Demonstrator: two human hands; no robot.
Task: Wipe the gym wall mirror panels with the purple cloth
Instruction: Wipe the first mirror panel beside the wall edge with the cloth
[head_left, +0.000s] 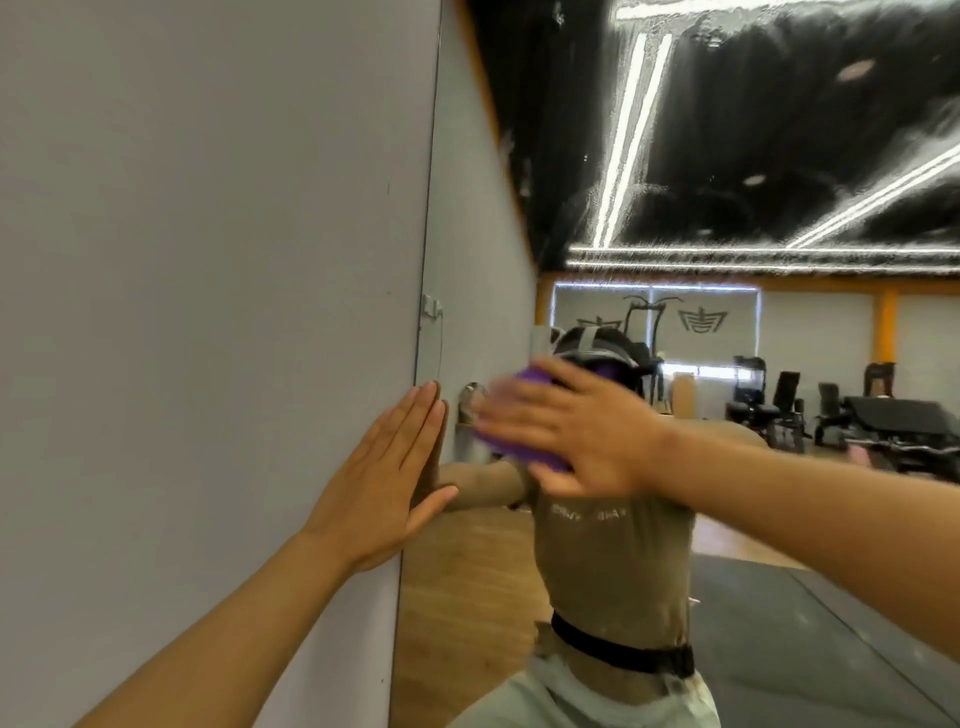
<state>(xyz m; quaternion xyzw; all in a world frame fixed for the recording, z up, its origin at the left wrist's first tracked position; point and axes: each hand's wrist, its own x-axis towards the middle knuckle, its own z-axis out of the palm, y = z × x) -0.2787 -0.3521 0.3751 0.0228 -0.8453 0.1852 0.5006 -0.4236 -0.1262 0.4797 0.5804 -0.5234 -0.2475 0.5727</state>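
Observation:
The wall mirror panel (727, 519) fills the right part of the view and reflects me and the gym. My right hand (566, 431) lies flat on the glass with straight fingers, pressing the purple cloth (519, 447) against it at about head height; the hand is blurred by motion. The cloth shows only at the hand's upper and lower edges. My left hand (384, 483) rests flat, fingers straight, on the grey wall (208, 312) right at the mirror's left edge.
The upper mirror (779, 130) carries streaky smears over the reflected dark ceiling and light strips. Reflected gym machines (831, 410) stand at the right. A small fitting (430, 306) sits on the mirror's edge above my left hand.

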